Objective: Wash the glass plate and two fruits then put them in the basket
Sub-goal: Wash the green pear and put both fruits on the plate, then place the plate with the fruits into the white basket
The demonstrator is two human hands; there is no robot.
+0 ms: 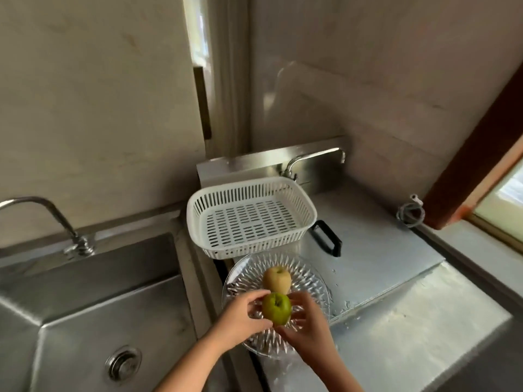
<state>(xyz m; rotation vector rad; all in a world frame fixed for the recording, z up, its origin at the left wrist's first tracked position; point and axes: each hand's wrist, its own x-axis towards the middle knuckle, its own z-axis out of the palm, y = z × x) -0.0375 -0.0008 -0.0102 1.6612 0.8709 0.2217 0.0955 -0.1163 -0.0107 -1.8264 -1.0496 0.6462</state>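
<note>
A cut-glass plate [305,274] lies on the steel counter just right of the sink. A pale yellow fruit [277,279] sits on its far half. A green apple [276,308] is over the near half, and both hands grip it: my left hand [240,318] from the left, my right hand [307,326] from the right and below. Whether the apple touches the plate I cannot tell. Behind the plate stands a white slotted basket [308,210], with nothing in it.
A deep steel sink [85,306] with a drain [123,363] and a curved tap [51,219] is at the left. A metal lid with a black handle [327,237] covers the right basin, with a second tap [314,159] behind. A coiled hose fitting [410,212] lies by the window.
</note>
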